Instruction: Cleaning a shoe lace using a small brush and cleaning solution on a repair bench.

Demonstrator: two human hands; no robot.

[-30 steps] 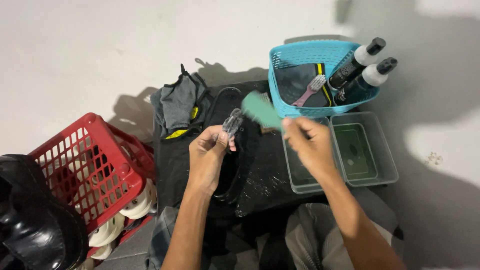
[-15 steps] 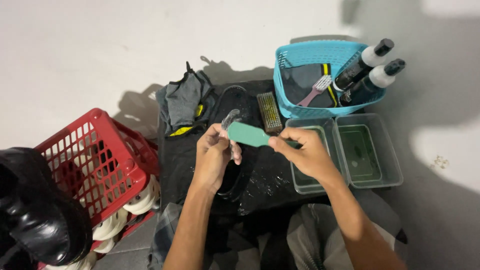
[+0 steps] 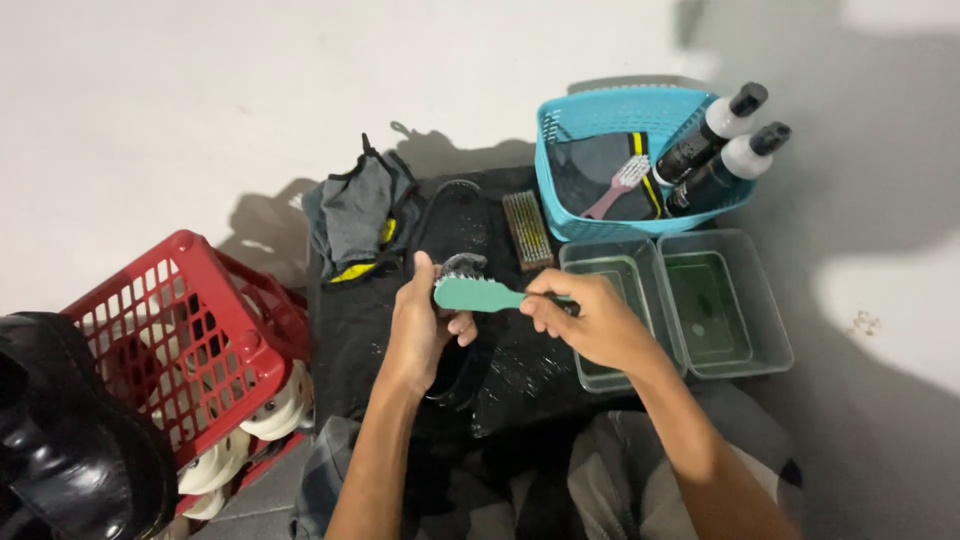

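My right hand grips the handle of a teal brush, whose head lies against a small grey-black item. My left hand holds that item from below, over a black wet cloth spread on the floor. What exactly the small item is cannot be told; my fingers and the brush cover most of it. A black loop-shaped part lies on the cloth just beyond my hands.
A blue basket at the back holds two spray bottles and a pink brush. Two clear tubs of greenish water sit to the right. A brown brush, grey-yellow rag, red basket and black shoe lie left.
My right hand has swung the teal brush down and leftward, from raised near the blue basket to flat against the item in my left hand. Both hands moved slightly nearer to me.
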